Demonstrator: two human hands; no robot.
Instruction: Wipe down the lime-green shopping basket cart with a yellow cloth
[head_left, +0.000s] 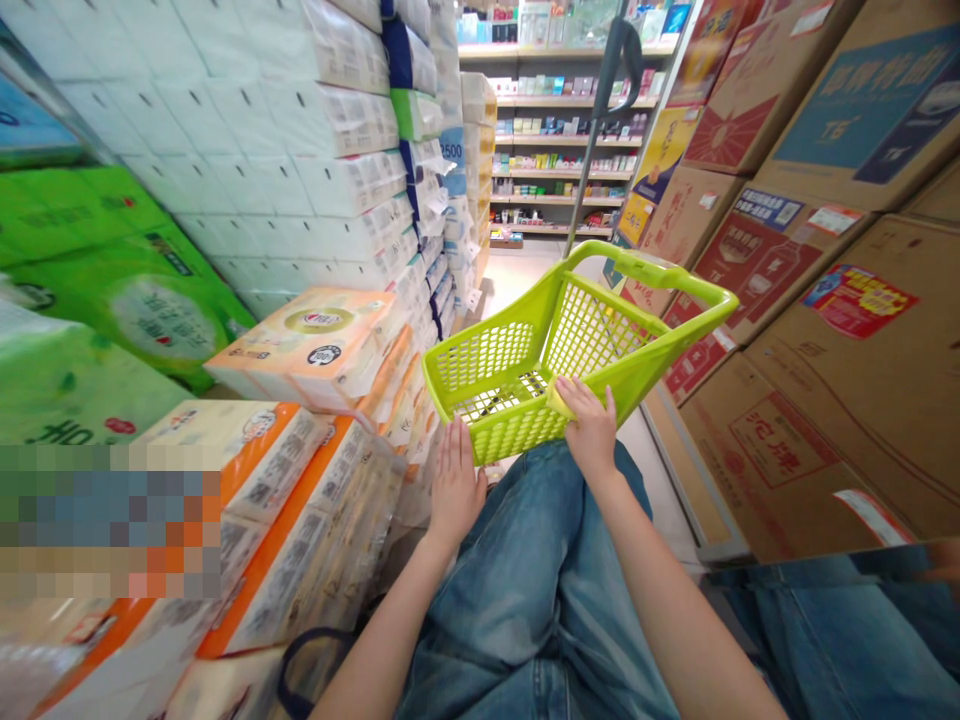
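A lime-green plastic shopping basket (pixel 525 350) stands in a narrow shop aisle just in front of my knees, tilted, with its long grey pull handle (pixel 600 120) rising behind it. My right hand (pixel 592 430) rests on the basket's near rim, fingers curled over a small yellow-green thing (pixel 559 398) there. My left hand (pixel 454 480) lies flat with its fingers stretched out, against the basket's near wall and my jeans. It holds nothing. The basket looks empty inside.
Stacked packs of tissue and toilet paper (pixel 315 340) wall the left side, with orange-edged packs (pixel 285 520) close to my left arm. Cardboard cartons (pixel 810 300) are piled along the right. Shelves of goods (pixel 555 150) close the far end of the aisle.
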